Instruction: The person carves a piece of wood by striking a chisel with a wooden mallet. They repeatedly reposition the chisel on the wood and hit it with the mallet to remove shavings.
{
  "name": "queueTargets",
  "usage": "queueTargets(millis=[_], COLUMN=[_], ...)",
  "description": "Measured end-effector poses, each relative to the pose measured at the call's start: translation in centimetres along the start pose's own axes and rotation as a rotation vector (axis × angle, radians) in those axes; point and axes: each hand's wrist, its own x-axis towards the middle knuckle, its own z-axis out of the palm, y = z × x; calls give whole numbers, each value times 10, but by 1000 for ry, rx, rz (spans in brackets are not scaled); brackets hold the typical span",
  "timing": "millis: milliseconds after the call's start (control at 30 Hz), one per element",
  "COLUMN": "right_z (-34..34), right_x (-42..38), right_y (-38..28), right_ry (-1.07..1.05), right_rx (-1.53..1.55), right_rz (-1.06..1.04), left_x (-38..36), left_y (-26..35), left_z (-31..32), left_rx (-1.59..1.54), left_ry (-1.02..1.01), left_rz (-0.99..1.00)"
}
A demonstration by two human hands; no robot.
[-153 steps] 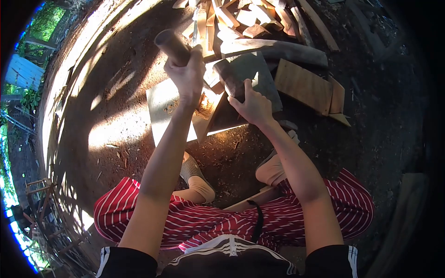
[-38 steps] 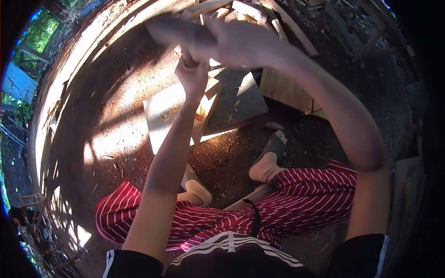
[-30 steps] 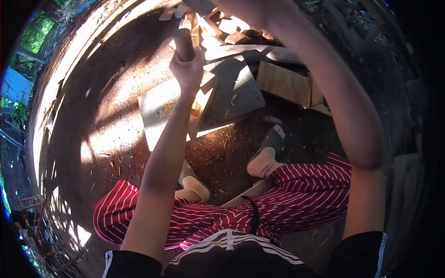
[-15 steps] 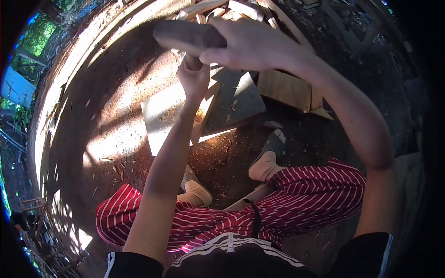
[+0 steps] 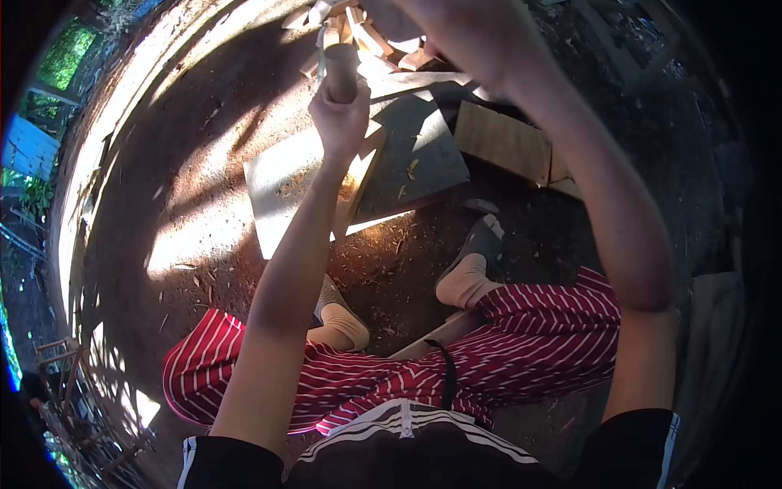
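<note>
My left hand [image 5: 340,126] is closed around a thick, round wooden handle [image 5: 342,72], its flat end facing up toward me. Whatever lies below that grip is hidden by the hand. Up at the top edge, to the right of the handle, is my right hand [image 5: 476,41], blurred and partly cut off. Its fingers are bent around the wooden mallet, which is mostly out of view. Between my feet and the left hand lie a pale board [image 5: 273,191] with wood shavings on it and a dark grey slab [image 5: 415,155].
Several wood offcuts [image 5: 371,37] are piled at the top. A wooden block [image 5: 501,143] sits right of the slab. My sandaled feet [image 5: 481,244] rest on the dirt floor [image 5: 195,163], which is scattered with chips. Sticks and plants line the left edge.
My right hand has lifted the mallet up and to the right, away from the handle's end, which is now uncovered. The left hand has stayed nearly in place, still gripping.
</note>
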Motion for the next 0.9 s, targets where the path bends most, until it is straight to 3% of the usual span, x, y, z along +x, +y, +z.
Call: queueTargets(millis=[33,67,100,167,233,267,300,367,400,433,500,533,567,600,633,700,767,900], right_z=[5,26,34,8,3,-2,6,26,35,31,13,15,20,28,36,58,104,143], right_x=[1,-4,-13,-4,0,-1,-4,-14,-23,-22,-21,-22,-26,-30,-33,-40,-54,-67], right_y=[6,29,37,13,18,12,12,19,38,32,21,31,50,67,81,113,170,175], right_ry=[84,10,7,-173,48,-37,-47,57,0,15,-106,-109,36,178,166,143,117,-96], right_rx=[4,-515,-620,-506,-255,-208,-202,-384,-725,-801,-145,-148,76,303,310,118,-403,-481], right_rz=[-64,240,162,297,-76,63,60,232,26,-31,380,384,377,362,352,688,562,531], left_x=[3,5,-1,4,1,4,3,3,2,-4,0,-1,-3,-6,-9,-15,-23,-28], left_y=[2,-8,0,-4,3,-4,-7,-11,-17,-3,-17,-9,2,7,5,-2,2,5], left_z=[0,-1,-6,2,1,-3,-3,-3,-3,3,-4,-4,-6,-10,-17,-31,-41,-61], left_rx=[35,-31,-99,-60,-57,-41,-35,-99,-211,-277,-46,-113,-177,-186,-176,-174,-276,-375], left_ry=[23,7,-84,-74,-50,-90,-83,-31,-47,-2,-16,-13,-6,-18,-4,-53,-46,-10], left_rz=[37,69,115,173,3,-4,-11,112,127,156,183,43,-101,-85,-82,-35,0,-99])
